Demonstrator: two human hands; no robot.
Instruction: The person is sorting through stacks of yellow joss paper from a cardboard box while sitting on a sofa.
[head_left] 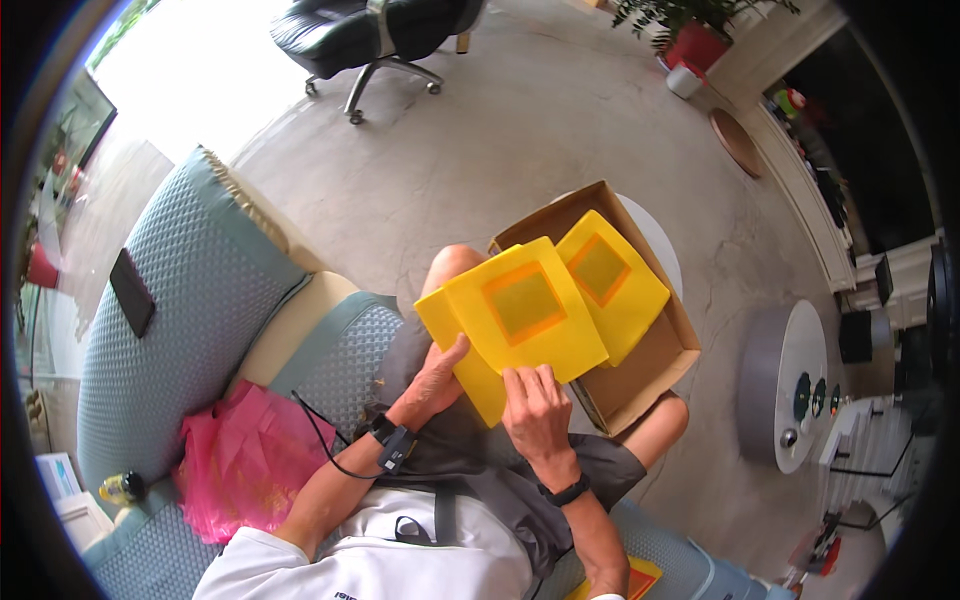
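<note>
Two yellow square pieces overlap over my lap; the upper yellow square [575, 335] has an orange-framed, olive-coloured window. My left hand [436, 380] grips the lower yellow square [482, 392] at its left edge, thumb on top. With fingers curled, my right hand [536, 410] pinches the near edge of the upper one. Just beyond, another windowed yellow square [640, 318] lies in an open cardboard box [640, 385]. Whether the pieces are paper, card or thin covers I cannot tell.
The box rests by my right knee, partly over a round white table [655, 235]. A pink plastic bag [245, 460] and a dark phone [132, 292] lie on the blue sofa [190, 300]. Another yellow piece [640, 575] is beside my right arm. An office chair [375, 45] stands ahead.
</note>
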